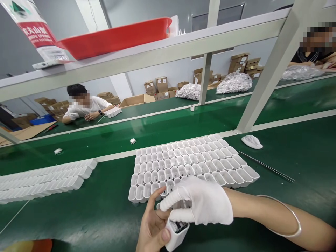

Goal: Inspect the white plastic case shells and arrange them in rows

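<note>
My left hand [154, 224], bare, is closed around a small white plastic housing [177, 236] at the bottom centre. Its open end faces up, and dark parts show inside. Over that opening, my right hand [199, 201] wears a white glove, its fingers curled and thumb near the rim. What its fingertips grip, if anything, is hidden. Just beyond both hands stand rows of similar open white housings [183, 159], packed side by side on the green table [105, 217]; some have small dark pieces inside.
More white housings [52, 182] stand in rows at left. Thin metal rods [267, 166] and a white cloth item [252, 141] lie at right. A green conveyor belt [162, 127] runs behind. A red tray [118, 36] sits on the overhead shelf [147, 57]. Across the belt a co-worker [86, 106] sits.
</note>
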The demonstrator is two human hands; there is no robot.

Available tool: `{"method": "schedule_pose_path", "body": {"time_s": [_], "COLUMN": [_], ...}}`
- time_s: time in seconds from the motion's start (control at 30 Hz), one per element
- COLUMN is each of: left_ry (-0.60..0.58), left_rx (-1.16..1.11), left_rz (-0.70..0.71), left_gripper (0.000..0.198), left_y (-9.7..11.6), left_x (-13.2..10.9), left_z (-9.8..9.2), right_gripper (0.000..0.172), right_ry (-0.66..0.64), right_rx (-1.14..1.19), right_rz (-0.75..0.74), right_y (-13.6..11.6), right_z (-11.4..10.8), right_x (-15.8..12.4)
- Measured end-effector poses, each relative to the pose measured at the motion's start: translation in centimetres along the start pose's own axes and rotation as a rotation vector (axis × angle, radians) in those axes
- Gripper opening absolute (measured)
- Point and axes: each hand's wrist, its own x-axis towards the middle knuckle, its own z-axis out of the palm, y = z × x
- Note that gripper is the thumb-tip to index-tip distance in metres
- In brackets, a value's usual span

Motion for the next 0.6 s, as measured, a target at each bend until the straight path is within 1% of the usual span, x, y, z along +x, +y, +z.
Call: {"method": "schedule_pose_path", "body": {"time_s": [0.07,0.13,0.23,0.3,0.33,0.4,0.47,0.53,0.6], "left_ry": [-0.026,-0.044,-0.031,-0.007,0.002,0.016,0.049,0.130,0.239], "left_rx": [0.000,-0.003,0.008,0.028,0.036,0.066,0.162,0.355,0.589], "left_rz": [0.006,0.036,0.090,0.117,0.126,0.154,0.229,0.333,0.418], "left_gripper": [0.094,0.092,0.088,0.087,0.086,0.080,0.069,0.058,0.048], "left_y": [-0.1,-0.3,-0.7,-1.0,-1.0,-0.8,-0.2,0.6,1.4], "left_x": [0.1,0.2,0.4,0.6,0.6,0.4,-0.2,-1.2,-2.0], "left_z": [-0.1,0.0,0.5,1.1,1.3,1.4,0.7,-0.8,-2.7], "right_gripper": [0.023,0.026,0.028,0.026,0.024,0.017,0.008,0.011,0.019], "right_ry": [-0.015,-0.018,-0.104,-0.141,-0.135,-0.078,-0.036,0.014,0.093], "right_rx": [0.021,0.059,0.086,0.019,-0.031,-0.123,-0.165,-0.169,-0.209], "right_rz": [0.015,0.020,-0.046,-0.111,-0.121,-0.101,-0.051,-0.037,-0.027], "right_y": [0.1,0.3,0.5,0.6,0.6,0.5,0.2,-0.1,-0.2], "right_z": [-0.1,-0.4,-0.5,-0.1,0.1,0.7,1.0,0.5,-0.8], "right_x": [-0.1,-0.3,-0.5,-0.6,-0.7,-1.0,-1.5,-1.9,-1.5]}}
